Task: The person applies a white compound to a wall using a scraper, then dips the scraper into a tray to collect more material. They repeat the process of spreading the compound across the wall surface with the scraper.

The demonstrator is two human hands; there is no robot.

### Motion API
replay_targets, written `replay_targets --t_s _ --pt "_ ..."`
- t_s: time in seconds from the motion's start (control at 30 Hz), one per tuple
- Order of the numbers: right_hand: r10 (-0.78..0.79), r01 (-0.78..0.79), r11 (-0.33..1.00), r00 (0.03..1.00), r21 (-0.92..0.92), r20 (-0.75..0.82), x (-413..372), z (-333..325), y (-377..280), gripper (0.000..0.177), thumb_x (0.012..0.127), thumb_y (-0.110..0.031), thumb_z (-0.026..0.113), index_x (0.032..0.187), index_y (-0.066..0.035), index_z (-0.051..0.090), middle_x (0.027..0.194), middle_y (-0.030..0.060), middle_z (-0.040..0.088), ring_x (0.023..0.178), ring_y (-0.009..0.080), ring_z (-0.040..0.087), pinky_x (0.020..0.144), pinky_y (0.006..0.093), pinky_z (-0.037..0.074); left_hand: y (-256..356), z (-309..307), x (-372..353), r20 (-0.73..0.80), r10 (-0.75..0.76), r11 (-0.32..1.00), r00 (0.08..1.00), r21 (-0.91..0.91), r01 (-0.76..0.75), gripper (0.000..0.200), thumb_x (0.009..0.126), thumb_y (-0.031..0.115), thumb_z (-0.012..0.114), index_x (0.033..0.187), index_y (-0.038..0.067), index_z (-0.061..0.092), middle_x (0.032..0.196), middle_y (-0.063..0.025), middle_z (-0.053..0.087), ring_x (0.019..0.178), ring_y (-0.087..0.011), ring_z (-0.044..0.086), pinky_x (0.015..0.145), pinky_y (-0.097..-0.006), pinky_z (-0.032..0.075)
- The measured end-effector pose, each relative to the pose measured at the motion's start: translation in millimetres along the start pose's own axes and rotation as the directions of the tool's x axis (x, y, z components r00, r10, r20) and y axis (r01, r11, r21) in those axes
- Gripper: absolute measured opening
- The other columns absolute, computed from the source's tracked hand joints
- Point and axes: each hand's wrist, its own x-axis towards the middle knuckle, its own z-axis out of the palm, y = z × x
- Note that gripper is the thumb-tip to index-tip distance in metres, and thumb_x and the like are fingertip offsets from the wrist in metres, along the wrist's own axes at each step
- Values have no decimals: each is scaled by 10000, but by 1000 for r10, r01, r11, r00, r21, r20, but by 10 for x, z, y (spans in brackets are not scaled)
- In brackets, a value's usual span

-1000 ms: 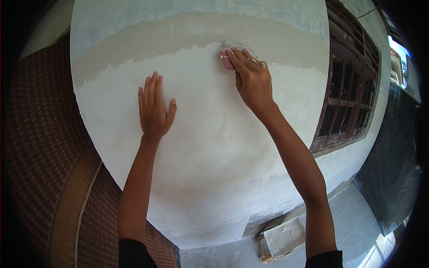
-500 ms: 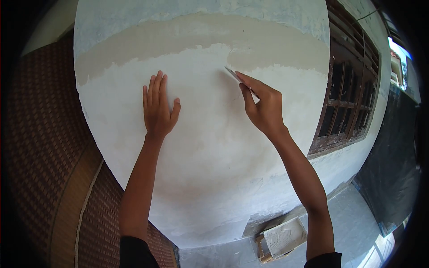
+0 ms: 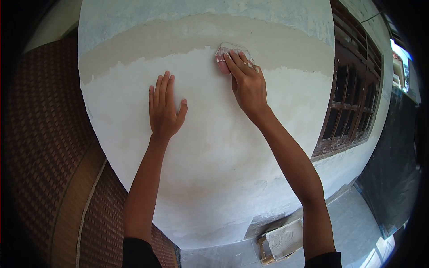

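My left hand (image 3: pixel 164 109) rests flat on the white wall (image 3: pixel 210 152), its fingers stretched upward and the thumb apart. Higher up and to the right, my right hand (image 3: pixel 251 91) grips a flat putty scraper (image 3: pixel 223 67), reddish and smeared with white putty. Fingers lie over the scraper's face, pressing it near the ragged border between the white coat and a beige band (image 3: pixel 156 38). The scraper's underside is hidden against the wall.
At right is a brown wooden window (image 3: pixel 344 102) with dark panes. A tray of white putty (image 3: pixel 283 241) sits on the grey tiled floor (image 3: pixel 223 257) below. Brown woven panels (image 3: pixel 44 134) line the left, and a dark sheet (image 3: pixel 391 156) hangs far right.
My right hand has moved up and left and turned the scraper from nearly edge-on to broad against the wall. The left hand keeps its place on the wall as the view shifts slightly.
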Motion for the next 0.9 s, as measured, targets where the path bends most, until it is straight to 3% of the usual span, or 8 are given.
replay_targets --t_s 0.27,0.57,0.67,0.83,0.9 --pt "0 10 999 966 -37 259 -19 -2 -24 475 856 51 630 1329 14 626 1408 209 603 1290 353 607 1044 451 516 6 -1 8 1 -2 1000 1000 9 2 708 928 218 580 1564 31 330 1633 -139 339 1530 -343 273 1237 -573 178" --pt "-41 102 988 898 -117 437 15 -130 -42 525 834 55 636 1357 10 611 1435 219 577 1300 362 598 1065 445 511 17 -9 31 -18 20 1000 1000 6 -20 709 926 210 585 1565 37 330 1633 -141 338 1529 -345 271 1233 -583 176" --pt "-88 144 987 867 -77 490 -198 -219 -68 519 842 55 629 1358 4 612 1439 194 583 1317 344 586 1067 443 510 22 -22 24 -30 12 1000 999 20 -11 699 914 221 597 1546 28 371 1622 -131 369 1525 -312 302 1246 -533 187" --pt "-100 86 995 913 52 397 -444 -516 -139 478 843 58 640 1314 -24 644 1381 138 639 1302 316 603 1048 454 516 17 7 15 -5 0 1000 1000 -14 0 720 919 197 589 1567 31 322 1635 -139 332 1531 -345 267 1236 -579 175" --pt "-100 52 986 946 160 308 -421 -691 -182 426 862 69 642 1280 -17 650 1271 152 691 1190 321 675 942 430 573 20 -2 7 -8 1 1000 1000 -15 -2 721 918 196 590 1567 31 321 1635 -138 331 1532 -344 265 1237 -576 174"
